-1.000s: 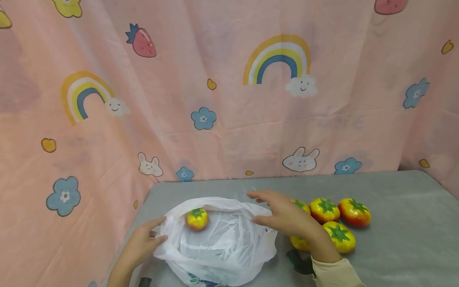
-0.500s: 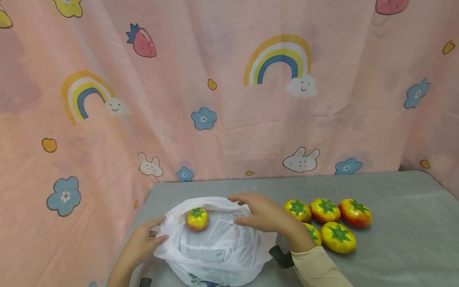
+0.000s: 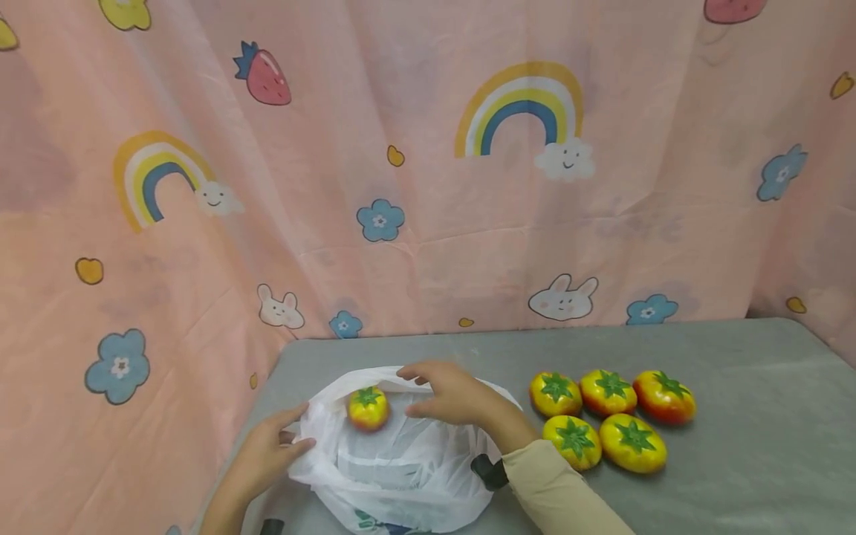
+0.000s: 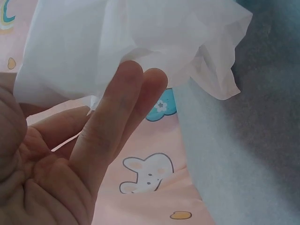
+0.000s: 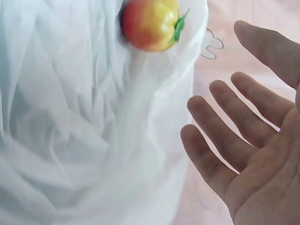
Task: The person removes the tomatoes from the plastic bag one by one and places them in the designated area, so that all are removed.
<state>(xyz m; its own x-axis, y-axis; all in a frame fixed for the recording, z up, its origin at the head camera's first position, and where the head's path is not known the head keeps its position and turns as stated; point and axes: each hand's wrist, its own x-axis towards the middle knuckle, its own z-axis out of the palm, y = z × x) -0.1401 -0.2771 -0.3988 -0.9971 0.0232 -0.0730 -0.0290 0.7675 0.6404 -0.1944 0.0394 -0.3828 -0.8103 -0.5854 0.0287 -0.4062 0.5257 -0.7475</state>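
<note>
A white plastic bag (image 3: 381,475) stands on the grey table with its mouth spread wide. Inside it, by the back left wall, sits one yellow-red tomato (image 3: 368,409) with a green star-shaped calyx. My left hand (image 3: 264,453) is at the bag's left rim, its fingers touching the thin film; the left wrist view shows two straight fingers (image 4: 110,112) against it. Over the bag's mouth, right of that tomato, my right hand (image 3: 448,397) hovers with thumb and fingers spread. Nothing is in its palm in the right wrist view.
Right of the bag, several more tomatoes (image 3: 610,392) lie in two close rows on the grey table (image 3: 756,416). A pink curtain (image 3: 428,282) with rainbows and rabbits hangs behind the table. Dark wrist mounts (image 3: 490,472) sit by both wrists.
My right hand has moved left from beside the tomatoes to over the bag's mouth, uncovering the row of tomatoes. My left hand, the bag and the tomato inside have stayed put.
</note>
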